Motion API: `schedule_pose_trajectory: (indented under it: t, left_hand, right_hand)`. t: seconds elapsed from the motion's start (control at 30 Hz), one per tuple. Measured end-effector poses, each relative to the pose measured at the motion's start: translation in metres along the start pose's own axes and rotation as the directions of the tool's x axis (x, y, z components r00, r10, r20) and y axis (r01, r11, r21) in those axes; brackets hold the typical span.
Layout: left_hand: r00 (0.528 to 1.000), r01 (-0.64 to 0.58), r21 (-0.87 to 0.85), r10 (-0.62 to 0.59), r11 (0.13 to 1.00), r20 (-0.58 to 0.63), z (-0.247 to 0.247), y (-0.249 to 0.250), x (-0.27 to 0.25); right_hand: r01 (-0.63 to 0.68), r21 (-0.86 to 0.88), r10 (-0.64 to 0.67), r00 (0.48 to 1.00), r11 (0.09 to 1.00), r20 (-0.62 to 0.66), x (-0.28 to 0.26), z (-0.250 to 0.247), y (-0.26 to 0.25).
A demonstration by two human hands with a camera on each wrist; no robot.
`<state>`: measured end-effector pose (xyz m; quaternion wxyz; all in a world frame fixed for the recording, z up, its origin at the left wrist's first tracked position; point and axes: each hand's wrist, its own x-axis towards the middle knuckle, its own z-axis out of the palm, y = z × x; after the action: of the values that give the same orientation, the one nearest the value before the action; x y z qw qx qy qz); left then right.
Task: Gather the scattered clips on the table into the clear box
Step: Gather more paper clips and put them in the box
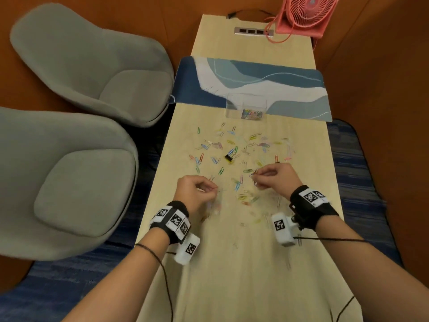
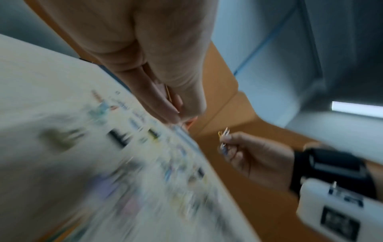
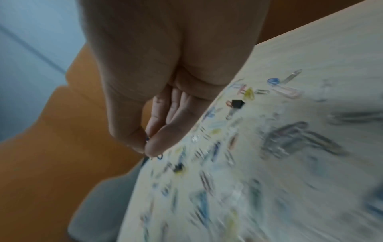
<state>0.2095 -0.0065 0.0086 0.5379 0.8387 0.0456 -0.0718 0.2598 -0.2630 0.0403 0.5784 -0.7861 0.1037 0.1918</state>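
A: Both hands low over the wooden table (image 1: 232, 263)?

B: Yes. Right hand (image 1: 276, 176) at 3 o'clock of the scatter, pinching a few thin wire paper clips (image 2: 223, 139). Left hand (image 1: 197, 191) at 7 o'clock, fingers curled on a clip, probably collecting a small bunch before one trip.

A: And the clear box (image 1: 246, 106)?

B: At 12 o'clock, rigid transparent plastic, some coloured clips already inside. Many scattered clips (image 1: 232, 149) left, plus one black binder clip (image 1: 228, 157).
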Motion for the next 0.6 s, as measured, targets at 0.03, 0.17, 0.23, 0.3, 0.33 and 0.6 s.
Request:
schedule_pose_trajectory:
  t: [0.03, 0.17, 0.23, 0.3, 0.33, 0.6]
  left_hand:
    - [1.0, 0.001, -0.054, -0.002, 0.999, -0.026, -0.002, 0.011, 0.012]
    - [0.992, -0.077, -0.234, 0.051, 0.969, -0.115, -0.003, 0.063, 0.075]
    - [0.985, -0.11, -0.32, 0.06, 0.941, -0.161, 0.003, 0.083, 0.114]
    - [0.978, -0.145, -0.311, 0.087, 0.939, -0.192, 0.009, 0.097, 0.153]
    - [0.974, -0.163, -0.284, 0.109, 0.945, -0.197, 0.012, 0.102, 0.172]
    - [0.94, -0.293, -0.013, 0.286, 0.956, -0.185, 0.043, 0.108, 0.288]
  right_hand:
    - [0.009, 0.072, -0.006, 0.999, 0.997, -0.034, 0.009, -0.007, -0.01]
    - [0.089, 0.29, -0.046, 0.988, 0.953, -0.15, 0.051, -0.033, -0.053]
    - [0.133, 0.411, -0.057, 0.98, 0.902, -0.191, 0.072, -0.044, -0.073]
    - [0.158, 0.521, -0.044, 0.973, 0.839, -0.225, 0.093, -0.053, -0.089]
    - [0.17, 0.554, -0.037, 0.969, 0.815, -0.243, 0.104, -0.057, -0.094]
    - [0.185, 0.472, -0.018, 0.941, 0.862, -0.337, 0.187, -0.066, -0.098]
